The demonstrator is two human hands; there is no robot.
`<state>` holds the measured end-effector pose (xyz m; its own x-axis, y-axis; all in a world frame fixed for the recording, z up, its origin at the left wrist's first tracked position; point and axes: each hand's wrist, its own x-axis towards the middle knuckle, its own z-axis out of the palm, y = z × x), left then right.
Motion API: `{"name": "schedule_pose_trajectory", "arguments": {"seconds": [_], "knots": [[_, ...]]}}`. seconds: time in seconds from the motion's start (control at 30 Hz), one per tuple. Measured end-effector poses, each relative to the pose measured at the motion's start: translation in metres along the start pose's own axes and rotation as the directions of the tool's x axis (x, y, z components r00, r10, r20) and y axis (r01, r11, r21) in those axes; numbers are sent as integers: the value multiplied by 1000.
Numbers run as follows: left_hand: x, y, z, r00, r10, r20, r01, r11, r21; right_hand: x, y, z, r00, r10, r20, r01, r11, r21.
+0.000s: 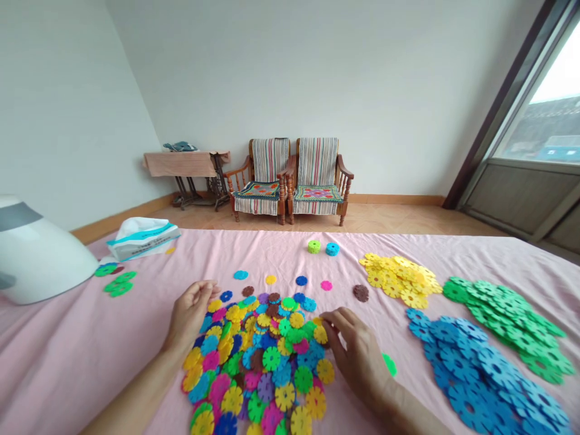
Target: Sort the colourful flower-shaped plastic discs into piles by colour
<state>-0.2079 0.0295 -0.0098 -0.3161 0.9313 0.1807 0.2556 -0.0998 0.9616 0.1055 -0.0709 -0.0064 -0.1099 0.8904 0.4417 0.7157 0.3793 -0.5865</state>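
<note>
A mixed heap of plastic snowflake discs (272,359) in many colours lies between my two hands on the pink cloth. My left hand (191,313) is at the heap's upper left edge, its fingers pinched together; what they hold, if anything, is too small to make out. At the right edge, my right hand (356,344) has its fingers curled and the fingertips on a yellow snowflake disc (319,334). Single discs, including a brown disc (361,293) and a pink disc (326,286), lie in a loose row beyond the heap.
Sorted piles of yellow discs (399,278), green discs (512,323) and blue discs (480,368) lie at right. Two small stacks, a lime stack (313,246) and a blue stack (332,249), stand farther back. A tissue pack (144,238) and a white appliance (40,254) are at left.
</note>
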Motion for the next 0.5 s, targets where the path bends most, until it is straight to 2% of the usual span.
{"name": "schedule_pose_trajectory", "arguments": {"seconds": [0.13, 0.37, 0.5], "knots": [[-1, 2, 3, 1000, 24, -5, -24, 1000, 6, 2, 4, -1, 996, 88, -34, -86, 995, 59], [4, -6, 5, 997, 76, 7, -76, 997, 29, 8, 17, -1, 987, 125, -104, -123, 992, 21], [6, -11, 6, 996, 81, -23, -80, 996, 27, 14, 20, -7, 977, 169, -129, -167, 986, 26]]}}
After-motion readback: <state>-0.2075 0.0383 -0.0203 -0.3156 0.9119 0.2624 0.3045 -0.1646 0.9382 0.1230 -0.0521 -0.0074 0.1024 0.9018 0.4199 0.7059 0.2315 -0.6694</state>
